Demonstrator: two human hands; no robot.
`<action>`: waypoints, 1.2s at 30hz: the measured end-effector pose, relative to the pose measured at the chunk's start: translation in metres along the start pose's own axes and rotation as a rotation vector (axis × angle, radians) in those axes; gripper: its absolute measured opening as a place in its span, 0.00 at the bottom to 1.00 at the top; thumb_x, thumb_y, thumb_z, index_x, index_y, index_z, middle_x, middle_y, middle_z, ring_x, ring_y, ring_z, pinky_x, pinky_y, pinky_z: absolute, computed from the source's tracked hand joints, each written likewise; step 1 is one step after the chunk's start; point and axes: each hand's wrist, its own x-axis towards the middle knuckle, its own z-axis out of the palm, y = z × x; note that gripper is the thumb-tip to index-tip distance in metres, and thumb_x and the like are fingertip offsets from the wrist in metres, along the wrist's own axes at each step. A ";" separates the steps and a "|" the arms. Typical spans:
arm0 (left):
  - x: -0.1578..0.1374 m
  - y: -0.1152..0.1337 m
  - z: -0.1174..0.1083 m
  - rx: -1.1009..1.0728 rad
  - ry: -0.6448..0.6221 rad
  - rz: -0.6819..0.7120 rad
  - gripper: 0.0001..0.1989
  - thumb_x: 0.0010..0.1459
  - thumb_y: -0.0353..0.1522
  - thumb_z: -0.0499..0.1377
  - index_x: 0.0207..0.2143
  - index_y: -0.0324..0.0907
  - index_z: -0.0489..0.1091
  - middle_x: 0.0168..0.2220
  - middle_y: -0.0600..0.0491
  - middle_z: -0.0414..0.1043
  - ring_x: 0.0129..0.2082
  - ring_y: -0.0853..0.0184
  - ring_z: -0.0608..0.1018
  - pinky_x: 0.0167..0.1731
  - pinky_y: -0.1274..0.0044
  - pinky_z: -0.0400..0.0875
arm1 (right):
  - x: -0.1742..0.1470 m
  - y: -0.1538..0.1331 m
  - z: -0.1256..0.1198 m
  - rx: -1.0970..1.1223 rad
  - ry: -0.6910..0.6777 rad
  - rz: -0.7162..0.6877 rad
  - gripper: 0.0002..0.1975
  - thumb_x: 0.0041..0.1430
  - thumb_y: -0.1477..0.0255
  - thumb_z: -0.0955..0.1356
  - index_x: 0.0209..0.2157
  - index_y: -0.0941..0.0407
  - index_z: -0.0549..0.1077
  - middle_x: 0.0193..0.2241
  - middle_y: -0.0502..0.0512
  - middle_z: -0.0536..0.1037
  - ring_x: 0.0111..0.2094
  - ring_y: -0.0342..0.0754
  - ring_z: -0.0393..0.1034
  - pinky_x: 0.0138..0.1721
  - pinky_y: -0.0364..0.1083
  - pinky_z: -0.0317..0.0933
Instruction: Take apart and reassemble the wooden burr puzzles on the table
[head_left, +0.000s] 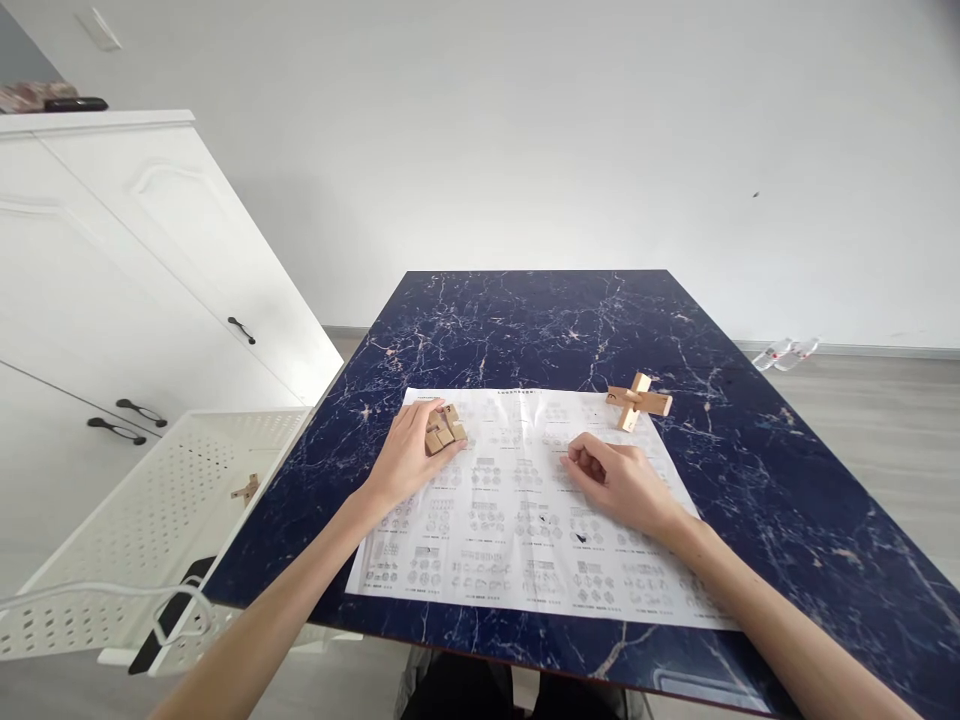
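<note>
My left hand point(409, 448) is wrapped round a wooden block puzzle point(446, 430), thumb on the near side and fingers on the far side. The puzzle shows pale square blocks and a dark number on top. Under both hands lies a creased white instruction sheet point(517, 535) printed with rows of small diagrams. Loosely curled, my right hand point(616, 480) rests on the sheet's right half, and I see nothing in its fingers. Beyond it, a cross-shaped wooden interlocking puzzle point(634, 402) sits over the sheet's far right corner, apart from the hand.
The dark blue marble-patterned table point(525, 320) stands before a white wall. At left are a white cabinet point(150, 230) with black handles and a white perforated basket point(161, 500). Inside the basket lies a small wooden piece point(246, 489); a white cable point(97, 588) crosses it.
</note>
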 end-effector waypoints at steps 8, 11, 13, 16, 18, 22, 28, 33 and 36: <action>-0.009 -0.002 0.000 0.106 0.081 -0.086 0.36 0.60 0.49 0.70 0.63 0.47 0.60 0.61 0.42 0.70 0.62 0.46 0.73 0.62 0.55 0.67 | 0.001 -0.001 -0.001 -0.018 -0.007 0.002 0.09 0.71 0.64 0.64 0.35 0.51 0.67 0.22 0.47 0.73 0.20 0.45 0.63 0.26 0.46 0.57; -0.007 -0.003 -0.002 0.056 0.030 -0.091 0.36 0.61 0.49 0.69 0.64 0.47 0.60 0.62 0.42 0.70 0.62 0.47 0.74 0.63 0.56 0.68 | 0.001 -0.002 -0.001 -0.021 -0.016 0.003 0.09 0.72 0.64 0.63 0.36 0.51 0.67 0.22 0.48 0.73 0.20 0.45 0.64 0.26 0.47 0.57; -0.004 -0.003 -0.003 0.011 -0.008 -0.085 0.38 0.61 0.50 0.69 0.66 0.48 0.59 0.64 0.42 0.68 0.62 0.47 0.74 0.63 0.57 0.68 | 0.000 -0.001 -0.001 -0.022 -0.023 0.003 0.09 0.72 0.63 0.63 0.36 0.51 0.67 0.21 0.48 0.73 0.20 0.46 0.64 0.25 0.46 0.56; 0.002 -0.003 -0.005 -0.041 -0.060 -0.064 0.38 0.60 0.50 0.70 0.67 0.50 0.60 0.64 0.43 0.70 0.63 0.48 0.74 0.63 0.56 0.68 | 0.000 0.000 0.000 -0.024 -0.023 0.002 0.09 0.72 0.64 0.64 0.36 0.51 0.67 0.21 0.47 0.73 0.20 0.46 0.64 0.24 0.46 0.56; 0.006 -0.003 -0.005 -0.062 -0.086 -0.052 0.37 0.60 0.50 0.70 0.66 0.50 0.62 0.63 0.44 0.71 0.63 0.48 0.74 0.64 0.56 0.68 | 0.001 0.000 0.000 -0.023 -0.017 0.001 0.08 0.71 0.64 0.64 0.36 0.51 0.67 0.21 0.47 0.73 0.20 0.46 0.64 0.25 0.46 0.56; 0.006 0.002 -0.006 -0.106 -0.109 -0.046 0.35 0.61 0.49 0.69 0.65 0.50 0.64 0.63 0.45 0.71 0.63 0.48 0.74 0.64 0.54 0.68 | 0.001 -0.001 -0.001 -0.013 -0.025 0.000 0.09 0.72 0.64 0.64 0.36 0.50 0.66 0.21 0.47 0.72 0.19 0.45 0.63 0.25 0.46 0.55; -0.012 0.028 -0.003 -0.211 -0.201 -0.050 0.36 0.61 0.49 0.70 0.66 0.54 0.63 0.64 0.47 0.70 0.64 0.49 0.73 0.65 0.54 0.68 | -0.001 0.000 0.000 -0.030 -0.036 -0.016 0.09 0.73 0.64 0.63 0.36 0.50 0.66 0.22 0.48 0.73 0.20 0.46 0.64 0.25 0.47 0.55; -0.032 0.058 0.004 -0.337 -0.308 -0.043 0.35 0.60 0.51 0.70 0.66 0.57 0.63 0.63 0.47 0.69 0.62 0.48 0.74 0.61 0.55 0.72 | -0.001 -0.001 -0.001 -0.048 -0.036 -0.040 0.09 0.73 0.64 0.64 0.37 0.51 0.67 0.22 0.47 0.73 0.20 0.46 0.64 0.26 0.47 0.55; -0.041 0.070 0.008 -0.375 -0.353 -0.018 0.36 0.60 0.49 0.70 0.67 0.59 0.63 0.60 0.48 0.70 0.60 0.48 0.75 0.59 0.53 0.73 | -0.001 -0.002 -0.002 -0.042 -0.034 -0.046 0.08 0.72 0.65 0.64 0.36 0.51 0.68 0.21 0.47 0.73 0.19 0.45 0.64 0.26 0.47 0.55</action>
